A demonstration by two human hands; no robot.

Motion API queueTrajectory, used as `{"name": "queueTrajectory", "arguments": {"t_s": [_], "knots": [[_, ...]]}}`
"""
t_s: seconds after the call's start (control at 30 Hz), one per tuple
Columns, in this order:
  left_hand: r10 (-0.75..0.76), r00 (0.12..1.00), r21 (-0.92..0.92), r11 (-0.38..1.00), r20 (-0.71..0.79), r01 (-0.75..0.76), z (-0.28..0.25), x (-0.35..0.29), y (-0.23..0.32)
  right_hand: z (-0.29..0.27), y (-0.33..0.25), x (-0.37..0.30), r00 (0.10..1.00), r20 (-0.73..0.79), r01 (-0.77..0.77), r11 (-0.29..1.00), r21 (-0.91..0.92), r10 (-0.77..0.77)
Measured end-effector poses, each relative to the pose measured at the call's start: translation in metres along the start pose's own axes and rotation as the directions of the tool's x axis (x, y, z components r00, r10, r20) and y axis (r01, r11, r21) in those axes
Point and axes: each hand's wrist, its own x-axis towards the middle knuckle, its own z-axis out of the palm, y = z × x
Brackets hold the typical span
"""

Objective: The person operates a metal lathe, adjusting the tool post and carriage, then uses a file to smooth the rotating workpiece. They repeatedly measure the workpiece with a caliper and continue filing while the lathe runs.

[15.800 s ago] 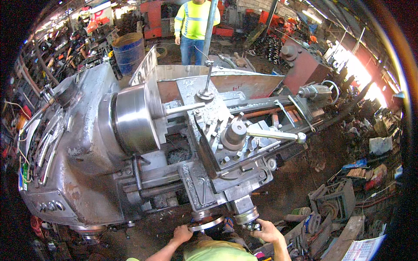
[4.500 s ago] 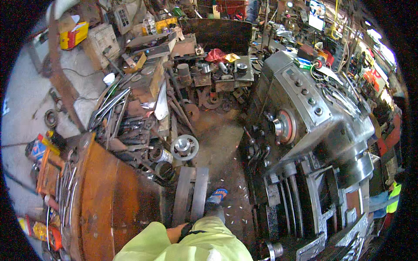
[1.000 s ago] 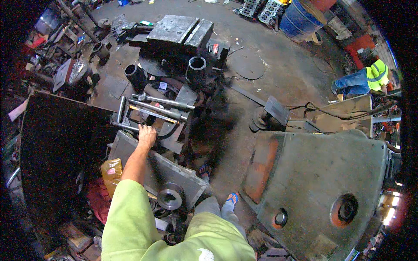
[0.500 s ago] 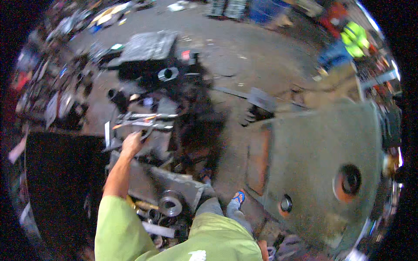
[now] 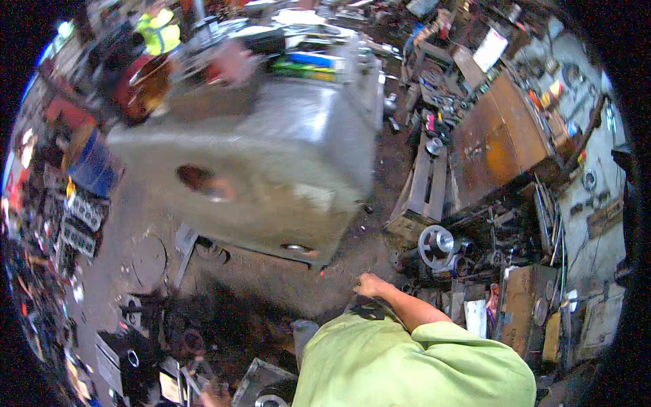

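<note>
My right hand (image 5: 369, 286) is in front of the waist of my light green shirt, its fingers curled in. What they hold, if anything, is hidden; a dark shape lies just below the hand. At the lower edge, left of my body, my left hand (image 5: 215, 395) is blurred and partly cut off. Beside it are pale metal bars (image 5: 191, 381) and dark machinery, and I cannot tell whether its fingers grip anything. A metal block with a round opening (image 5: 261, 380) stands between that hand and my body.
Ahead stands a large grey metal housing (image 5: 271, 169) with round openings. To the right are a rusty brown plate (image 5: 502, 139), a spoked wheel (image 5: 435, 245) and a cardboard box (image 5: 525, 302). Engine blocks (image 5: 80, 227) line the left. A person in a bright yellow vest (image 5: 159, 32) is far left.
My view has swung to the right, so the grey housing is now ahead. My left hand has shifted to the lower edge of view, and my right hand has come into fuller view.
</note>
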Motion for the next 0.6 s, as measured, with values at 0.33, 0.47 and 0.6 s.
{"name": "queueTrajectory", "arguments": {"t_s": [0.33,0.47,0.6], "knots": [[0.175,0.698,0.040,0.959,0.694,-0.280,0.147,0.089,0.405,-0.073,0.153,-0.046,0.997,-0.073,-0.013,0.974,0.228,0.030],[0.241,0.617,-0.049,0.949,0.749,-0.311,0.223,0.121,0.525,-0.110,0.175,-0.094,0.982,-0.186,0.029,0.946,0.322,0.033],[0.525,0.639,-0.304,0.849,0.562,-0.431,0.272,0.147,0.619,-0.146,0.160,-0.128,0.852,-0.475,0.388,0.875,0.288,-0.221]]}}
